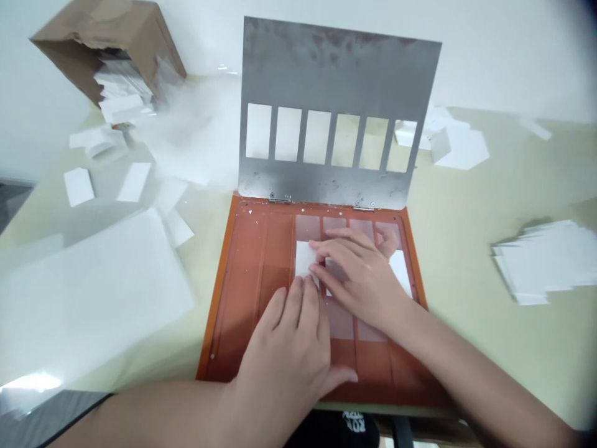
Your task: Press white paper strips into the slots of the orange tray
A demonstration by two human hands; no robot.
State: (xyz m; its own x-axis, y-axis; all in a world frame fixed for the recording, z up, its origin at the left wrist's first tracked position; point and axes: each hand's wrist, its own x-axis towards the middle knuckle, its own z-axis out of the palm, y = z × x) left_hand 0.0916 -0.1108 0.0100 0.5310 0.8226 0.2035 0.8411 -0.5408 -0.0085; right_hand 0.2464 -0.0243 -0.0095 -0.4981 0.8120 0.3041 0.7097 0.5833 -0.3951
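Observation:
A reddish-brown board lies in front of me, with a metal plate hinged at its far edge and tilted up. The plate has a row of several rectangular windows. Translucent strips rest in the board's right-hand channels, with white cards on them. My left hand lies with fingers stretched out, tips at the near edge of one white card. From the right, my right hand reaches over, fingers apart, its tips at that card's right side. Another white card shows beyond my right wrist, partly covered.
A torn brown box at back left spills white cards. Clear plastic sheeting and loose cards lie on the left. Right of the board are a card stack and a white block of cards.

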